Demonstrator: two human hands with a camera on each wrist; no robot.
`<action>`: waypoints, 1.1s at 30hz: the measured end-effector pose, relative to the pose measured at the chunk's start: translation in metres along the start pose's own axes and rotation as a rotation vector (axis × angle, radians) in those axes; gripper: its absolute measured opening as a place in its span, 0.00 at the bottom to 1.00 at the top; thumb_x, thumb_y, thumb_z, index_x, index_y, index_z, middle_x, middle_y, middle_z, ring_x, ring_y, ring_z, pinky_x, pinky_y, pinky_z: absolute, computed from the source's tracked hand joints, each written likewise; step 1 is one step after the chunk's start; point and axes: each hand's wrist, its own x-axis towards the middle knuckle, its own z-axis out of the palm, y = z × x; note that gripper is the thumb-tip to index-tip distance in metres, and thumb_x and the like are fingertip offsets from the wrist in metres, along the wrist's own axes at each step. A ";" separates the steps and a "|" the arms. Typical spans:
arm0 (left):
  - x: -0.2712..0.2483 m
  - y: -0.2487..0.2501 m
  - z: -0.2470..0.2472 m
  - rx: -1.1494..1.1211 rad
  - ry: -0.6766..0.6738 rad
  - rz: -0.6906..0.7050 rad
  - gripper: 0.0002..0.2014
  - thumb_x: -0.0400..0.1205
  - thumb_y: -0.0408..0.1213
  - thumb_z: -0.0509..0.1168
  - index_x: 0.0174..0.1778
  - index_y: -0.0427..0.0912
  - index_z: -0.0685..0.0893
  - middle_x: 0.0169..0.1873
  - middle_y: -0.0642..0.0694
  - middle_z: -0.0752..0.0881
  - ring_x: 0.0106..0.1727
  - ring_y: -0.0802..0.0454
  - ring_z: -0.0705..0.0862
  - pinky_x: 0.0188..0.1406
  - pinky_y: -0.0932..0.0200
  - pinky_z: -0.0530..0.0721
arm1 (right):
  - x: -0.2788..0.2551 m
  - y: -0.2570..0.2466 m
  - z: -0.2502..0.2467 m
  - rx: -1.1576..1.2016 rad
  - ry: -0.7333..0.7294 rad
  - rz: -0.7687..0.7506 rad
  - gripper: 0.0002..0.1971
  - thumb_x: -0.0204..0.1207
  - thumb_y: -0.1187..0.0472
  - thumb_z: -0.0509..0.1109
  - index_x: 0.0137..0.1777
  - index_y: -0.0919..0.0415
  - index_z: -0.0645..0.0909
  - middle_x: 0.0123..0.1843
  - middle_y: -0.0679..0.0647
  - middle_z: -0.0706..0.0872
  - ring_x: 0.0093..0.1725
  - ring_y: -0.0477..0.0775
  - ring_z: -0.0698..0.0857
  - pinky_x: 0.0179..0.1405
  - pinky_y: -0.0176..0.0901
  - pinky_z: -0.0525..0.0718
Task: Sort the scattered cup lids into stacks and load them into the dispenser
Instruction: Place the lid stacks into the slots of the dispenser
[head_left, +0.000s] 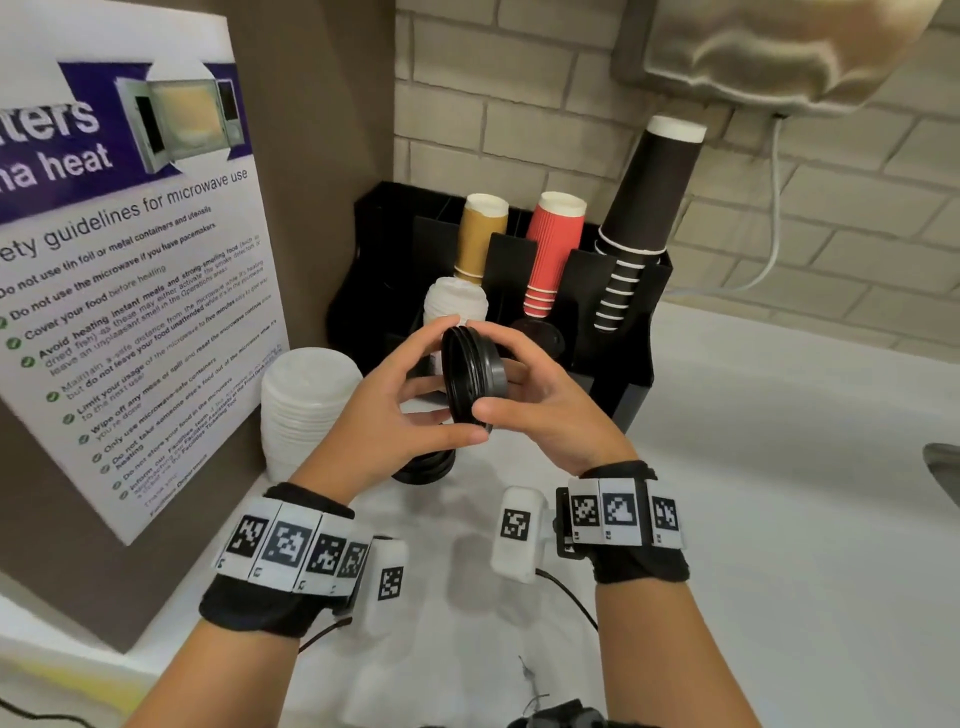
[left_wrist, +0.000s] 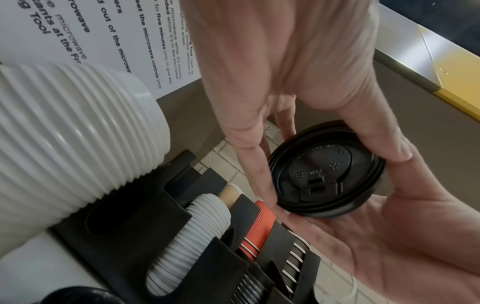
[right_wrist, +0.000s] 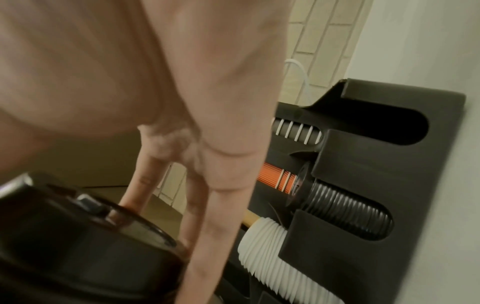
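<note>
Before the dispenser (head_left: 631, 291), left hand (head_left: 395, 400) and right hand (head_left: 540, 395), each grip pinching black lids (head_left: 472, 376).

glossy black plastic lids (head_left: 474, 376); matt black dispenser (head_left: 631, 312); ribbed paper cups (head_left: 550, 249).

The head view looks down from above; both wrist views sit close, sharing the black slotted plastic dispenser (head_left: 613, 322) (left_wrist: 207, 246) (right_wrist: 363, 185).

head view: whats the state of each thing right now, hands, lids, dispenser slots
left hand: grips black lids
right hand: grips black lids
black lids: small stack, on edge, held above counter
white lid stack: upright on counter
dispenser: white lids, black lids and cups loaded
</note>
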 end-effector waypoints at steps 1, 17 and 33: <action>0.000 0.000 0.001 0.005 0.002 -0.004 0.48 0.61 0.41 0.83 0.78 0.60 0.70 0.75 0.52 0.74 0.69 0.49 0.81 0.60 0.45 0.87 | 0.000 0.000 0.000 -0.009 0.001 -0.003 0.36 0.68 0.68 0.75 0.77 0.55 0.69 0.66 0.69 0.81 0.65 0.69 0.81 0.66 0.66 0.80; 0.002 -0.002 -0.006 0.040 0.110 -0.016 0.39 0.65 0.49 0.75 0.71 0.72 0.68 0.72 0.66 0.72 0.71 0.61 0.77 0.61 0.67 0.81 | 0.027 -0.009 -0.034 -0.271 0.331 -0.137 0.36 0.61 0.59 0.85 0.69 0.46 0.76 0.61 0.51 0.85 0.59 0.48 0.86 0.55 0.38 0.85; -0.005 0.004 -0.028 0.215 0.266 -0.015 0.15 0.80 0.35 0.70 0.61 0.55 0.82 0.62 0.56 0.82 0.52 0.64 0.86 0.48 0.84 0.73 | 0.101 0.015 -0.094 -1.318 0.089 0.265 0.44 0.63 0.55 0.83 0.79 0.51 0.68 0.76 0.58 0.74 0.73 0.60 0.74 0.70 0.51 0.75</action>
